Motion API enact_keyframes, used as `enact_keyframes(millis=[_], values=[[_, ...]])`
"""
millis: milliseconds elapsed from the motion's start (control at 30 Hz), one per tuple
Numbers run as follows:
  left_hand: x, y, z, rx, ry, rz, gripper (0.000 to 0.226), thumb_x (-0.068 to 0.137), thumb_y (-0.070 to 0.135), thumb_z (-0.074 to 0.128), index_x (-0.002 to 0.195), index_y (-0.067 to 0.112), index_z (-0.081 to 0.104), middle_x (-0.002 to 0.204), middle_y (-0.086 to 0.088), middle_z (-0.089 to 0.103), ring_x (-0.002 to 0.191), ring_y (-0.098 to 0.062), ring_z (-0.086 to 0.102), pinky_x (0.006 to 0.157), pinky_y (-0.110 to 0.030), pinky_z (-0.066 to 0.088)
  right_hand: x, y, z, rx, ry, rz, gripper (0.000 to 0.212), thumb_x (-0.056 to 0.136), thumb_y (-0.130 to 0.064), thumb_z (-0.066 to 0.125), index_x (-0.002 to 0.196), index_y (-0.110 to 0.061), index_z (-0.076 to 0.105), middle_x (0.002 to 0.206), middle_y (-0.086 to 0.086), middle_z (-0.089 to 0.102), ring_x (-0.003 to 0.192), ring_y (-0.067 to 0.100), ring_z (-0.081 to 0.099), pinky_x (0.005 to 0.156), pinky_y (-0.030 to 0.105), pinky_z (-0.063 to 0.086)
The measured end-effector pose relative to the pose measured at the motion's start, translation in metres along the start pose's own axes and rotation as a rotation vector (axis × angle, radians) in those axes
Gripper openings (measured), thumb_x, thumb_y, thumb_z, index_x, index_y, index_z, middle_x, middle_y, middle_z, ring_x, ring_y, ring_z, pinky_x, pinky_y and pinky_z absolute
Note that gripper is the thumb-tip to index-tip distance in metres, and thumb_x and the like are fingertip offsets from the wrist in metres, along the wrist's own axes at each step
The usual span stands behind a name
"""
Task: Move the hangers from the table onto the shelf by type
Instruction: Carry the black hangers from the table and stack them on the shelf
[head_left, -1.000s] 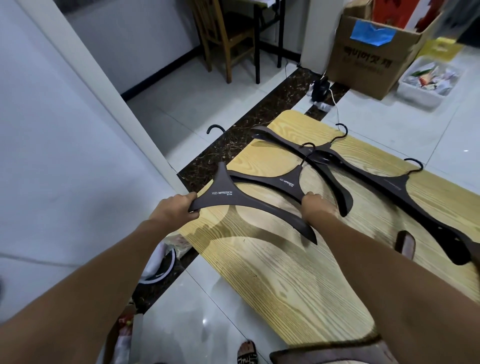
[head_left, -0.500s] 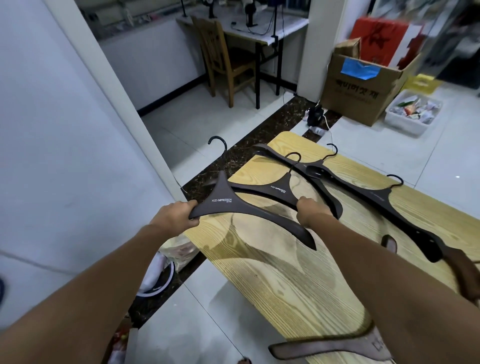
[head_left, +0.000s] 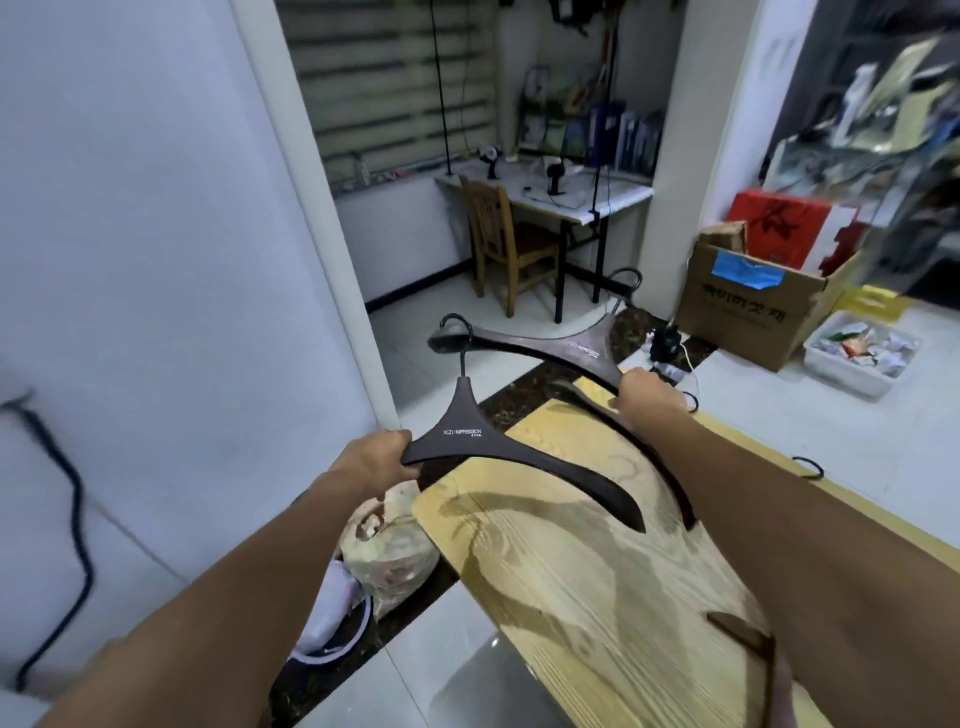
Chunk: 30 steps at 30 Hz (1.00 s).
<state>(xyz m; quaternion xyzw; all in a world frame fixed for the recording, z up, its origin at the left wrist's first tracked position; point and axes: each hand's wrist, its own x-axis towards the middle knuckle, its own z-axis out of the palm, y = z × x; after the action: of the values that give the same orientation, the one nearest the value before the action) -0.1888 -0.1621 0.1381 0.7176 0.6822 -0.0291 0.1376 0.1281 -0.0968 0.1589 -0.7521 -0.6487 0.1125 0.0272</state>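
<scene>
Curling its fingers closed, the left hand (head_left: 375, 460) grips a dark hanger (head_left: 467, 432); the right hand (head_left: 647, 391) clasps a second hanger (head_left: 566, 347) likewise.

Our right forearm (head_left: 779, 545) crosses the table (head_left: 571, 597) and hides most of the hangers lying on it. Only a dark arm (head_left: 597, 410) at the table's far corner, a hook (head_left: 808, 466) off its right edge and a brown end (head_left: 743, 634) toward its near side show. Beyond the table's right side, the shelves (head_left: 883, 104) are blurred.
</scene>
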Motion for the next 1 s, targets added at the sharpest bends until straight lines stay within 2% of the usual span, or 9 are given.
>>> enact_keyframes(millis=[67,133,233,333,400,500,667,833,1000], values=[[-0.012,-0.005,-0.013,-0.035,0.034,-0.04,0.014,0.087,0.03,0.054,0.09,0.016,0.053,0.092,-0.005,0.065,0.058,-0.018,0.059,0.067,-0.028,0.047,-0.002,-0.01,-0.019,-0.003,0.002,-0.004,0.024,0.097,-0.013,0.053,0.117,0.0,0.057,0.114,0.015,0.061,0.102,0.033,0.059,0.074,0.034,0.04],[-0.026,-0.011,-0.025,-0.024,0.089,-0.089,0.012,0.086,0.03,0.054,0.086,0.018,0.051,0.09,-0.003,0.064,0.066,-0.02,0.058,0.065,-0.026,0.044,-0.004,-0.018,-0.035,0.042,0.036,-0.003,0.02,0.094,-0.006,0.051,0.112,0.0,0.059,0.112,0.015,0.061,0.095,0.033,0.058,0.072,0.035,0.039],[-0.047,-0.02,-0.036,-0.001,0.17,-0.158,0.014,0.085,0.031,0.056,0.079,0.022,0.048,0.081,0.002,0.058,0.073,-0.019,0.053,0.062,-0.025,0.036,-0.009,-0.033,-0.056,0.094,0.097,-0.021,0.025,0.093,0.0,0.05,0.116,0.002,0.058,0.115,0.017,0.06,0.104,0.035,0.059,0.075,0.036,0.041],[-0.072,-0.028,-0.042,0.035,0.217,-0.24,0.016,0.087,0.037,0.056,0.083,0.021,0.055,0.084,0.002,0.059,0.082,-0.02,0.059,0.065,-0.025,0.036,-0.017,-0.057,-0.071,0.149,0.142,-0.078,0.032,0.093,0.0,0.05,0.125,0.003,0.052,0.124,0.019,0.057,0.114,0.036,0.057,0.085,0.039,0.047],[-0.088,-0.033,-0.046,0.054,0.236,-0.291,0.023,0.088,0.041,0.057,0.091,0.018,0.06,0.086,0.001,0.06,0.089,-0.021,0.061,0.067,-0.026,0.037,-0.026,-0.075,-0.076,0.186,0.169,-0.158,0.031,0.095,-0.004,0.052,0.125,0.003,0.052,0.126,0.02,0.057,0.117,0.037,0.056,0.089,0.04,0.047],[-0.115,-0.04,-0.054,0.045,0.288,-0.373,0.024,0.088,0.04,0.059,0.093,0.016,0.061,0.084,0.001,0.056,0.09,-0.023,0.061,0.068,-0.027,0.038,-0.046,-0.106,-0.079,0.191,0.179,-0.334,0.029,0.096,-0.017,0.055,0.119,0.002,0.054,0.122,0.02,0.06,0.115,0.037,0.057,0.087,0.039,0.047],[-0.164,-0.056,-0.063,0.076,0.352,-0.466,0.027,0.089,0.038,0.059,0.106,0.017,0.054,0.096,-0.004,0.062,0.075,-0.024,0.053,0.067,-0.028,0.037,-0.083,-0.157,-0.07,0.15,0.169,-0.574,0.029,0.096,-0.021,0.054,0.118,-0.001,0.055,0.122,0.018,0.059,0.114,0.036,0.057,0.085,0.037,0.045],[-0.221,-0.082,-0.057,0.167,0.326,-0.572,0.03,0.093,0.036,0.052,0.112,0.013,0.051,0.108,-0.009,0.061,0.101,-0.028,0.058,0.073,-0.031,0.038,-0.124,-0.208,-0.06,0.151,0.168,-0.782,0.026,0.098,-0.026,0.053,0.112,-0.004,0.057,0.115,0.016,0.062,0.107,0.034,0.06,0.074,0.033,0.039],[-0.29,-0.104,-0.05,0.182,0.264,-0.717,0.03,0.094,0.031,0.048,0.113,0.008,0.044,0.11,-0.014,0.06,0.1,-0.032,0.058,0.074,-0.034,0.038,-0.17,-0.258,-0.053,0.205,0.025,-0.947,0.024,0.1,-0.026,0.049,0.108,-0.004,0.053,0.107,0.014,0.06,0.098,0.033,0.058,0.071,0.032,0.036]])
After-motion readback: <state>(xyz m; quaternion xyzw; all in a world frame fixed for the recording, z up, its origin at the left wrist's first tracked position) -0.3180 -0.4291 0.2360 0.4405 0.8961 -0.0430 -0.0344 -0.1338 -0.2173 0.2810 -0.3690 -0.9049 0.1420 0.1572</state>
